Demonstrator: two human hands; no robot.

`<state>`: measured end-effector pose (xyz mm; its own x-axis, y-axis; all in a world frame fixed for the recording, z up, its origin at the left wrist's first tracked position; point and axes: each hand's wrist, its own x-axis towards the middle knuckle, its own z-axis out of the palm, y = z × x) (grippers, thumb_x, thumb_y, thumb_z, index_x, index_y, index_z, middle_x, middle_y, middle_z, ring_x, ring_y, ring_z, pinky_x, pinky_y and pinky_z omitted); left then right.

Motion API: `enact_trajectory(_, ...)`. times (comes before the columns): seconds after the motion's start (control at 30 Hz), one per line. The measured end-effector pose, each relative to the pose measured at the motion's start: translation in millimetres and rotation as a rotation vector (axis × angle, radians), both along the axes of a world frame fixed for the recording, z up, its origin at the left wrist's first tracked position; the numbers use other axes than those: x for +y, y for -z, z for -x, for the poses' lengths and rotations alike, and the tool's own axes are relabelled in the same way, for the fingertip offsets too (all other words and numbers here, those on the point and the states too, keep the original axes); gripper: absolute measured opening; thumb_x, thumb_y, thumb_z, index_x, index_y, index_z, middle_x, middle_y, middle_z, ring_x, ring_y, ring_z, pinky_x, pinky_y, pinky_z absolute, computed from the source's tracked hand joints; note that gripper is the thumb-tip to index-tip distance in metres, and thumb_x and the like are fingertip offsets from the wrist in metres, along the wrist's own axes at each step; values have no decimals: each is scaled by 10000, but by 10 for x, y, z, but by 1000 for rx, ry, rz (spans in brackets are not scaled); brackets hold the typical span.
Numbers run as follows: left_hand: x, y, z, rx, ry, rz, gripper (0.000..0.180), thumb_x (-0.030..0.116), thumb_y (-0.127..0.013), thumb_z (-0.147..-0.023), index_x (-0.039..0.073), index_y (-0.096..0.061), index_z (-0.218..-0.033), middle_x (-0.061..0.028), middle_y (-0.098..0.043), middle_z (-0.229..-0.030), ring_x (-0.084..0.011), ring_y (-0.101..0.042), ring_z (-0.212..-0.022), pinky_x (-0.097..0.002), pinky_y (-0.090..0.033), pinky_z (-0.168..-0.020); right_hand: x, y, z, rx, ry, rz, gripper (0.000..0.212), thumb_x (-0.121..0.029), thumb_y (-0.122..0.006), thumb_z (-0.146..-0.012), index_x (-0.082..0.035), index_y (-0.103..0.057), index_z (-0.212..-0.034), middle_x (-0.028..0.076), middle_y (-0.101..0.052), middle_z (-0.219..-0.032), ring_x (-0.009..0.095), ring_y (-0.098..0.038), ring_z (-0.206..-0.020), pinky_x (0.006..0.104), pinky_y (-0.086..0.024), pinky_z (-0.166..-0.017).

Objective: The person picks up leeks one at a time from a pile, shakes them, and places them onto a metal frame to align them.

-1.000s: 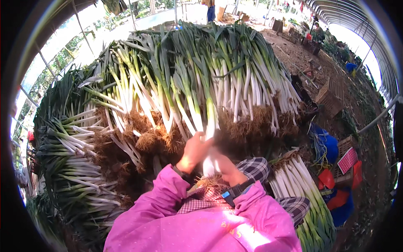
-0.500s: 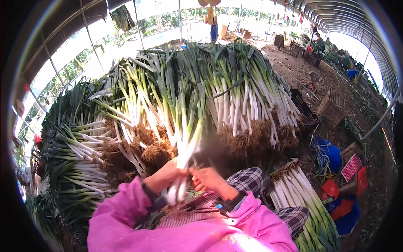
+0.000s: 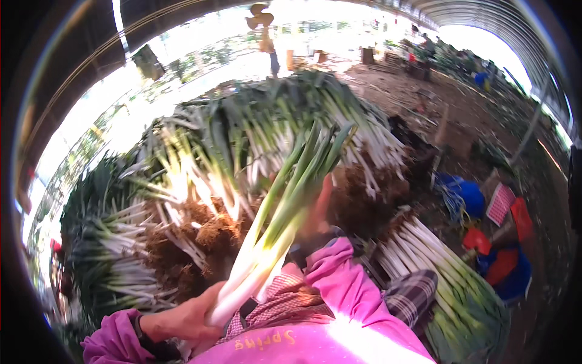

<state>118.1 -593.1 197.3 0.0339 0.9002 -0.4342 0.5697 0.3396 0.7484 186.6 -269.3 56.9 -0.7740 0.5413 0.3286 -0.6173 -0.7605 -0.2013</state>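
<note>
A small bundle of leeks (image 3: 264,242) slants across in front of my body, white ends low at the left and green leaves up at the right. My left hand (image 3: 193,314) is closed around the white ends. Beside the green part, on its right, is my right hand (image 3: 319,209), smeared by motion and partly covered by leaves. Whether its fingers grip the leaves does not show. Beyond both hands lies a big heap of leeks (image 3: 260,155), its brown roots facing me.
More leeks (image 3: 130,239) are piled at the left. To my right, beside my checked trouser leg (image 3: 413,297), lies a row of cleaner leeks (image 3: 448,273). Farther right are a blue bag with string (image 3: 462,197), a red-and-white patterned thing (image 3: 500,202) and red pieces (image 3: 476,241).
The bundle has swung from upright to a slant toward the right. My left hand has moved down and left with it, and my right hand up toward the leaves. The view has shifted.
</note>
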Motion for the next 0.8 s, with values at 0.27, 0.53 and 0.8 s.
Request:
enact_trajectory(0.27,2003,384,-67,478,364,-663,640,41,-618,-728,37,-423,-1338,-219,-637,-1033,-397,-626,-989,-454,-506,-807,366,-894,-2953,-102,1203,-205,866,-648,-544,-847,-35,-366,-1431,202,-456,-1393,357,-496,-1235,510,-437,-1020)
enact_trajectory(0.53,4388,1563,-2548,297,756,-966,321,62,-571,-773,85,-569,-1093,-141,-621,-987,-344,-612,-948,-451,-486,-812,-712,102,-5790,-301,1871,130,609,-530,-489,-934,-68,-506,-1330,97,-561,-1325,326,-562,-1181,536,-427,-1023)
enact_trajectory(0.8,4837,3691,-3079,529,657,-761,347,195,-620,-804,169,-593,-1149,-118,-592,-1095,-318,-538,-1110,-492,-399,-956,-1164,1459,-5817,-1818,1138,620,450,-449,-677,-854,-45,-594,-1034,117,-661,-1001,254,-632,-757,441,-507,-716)
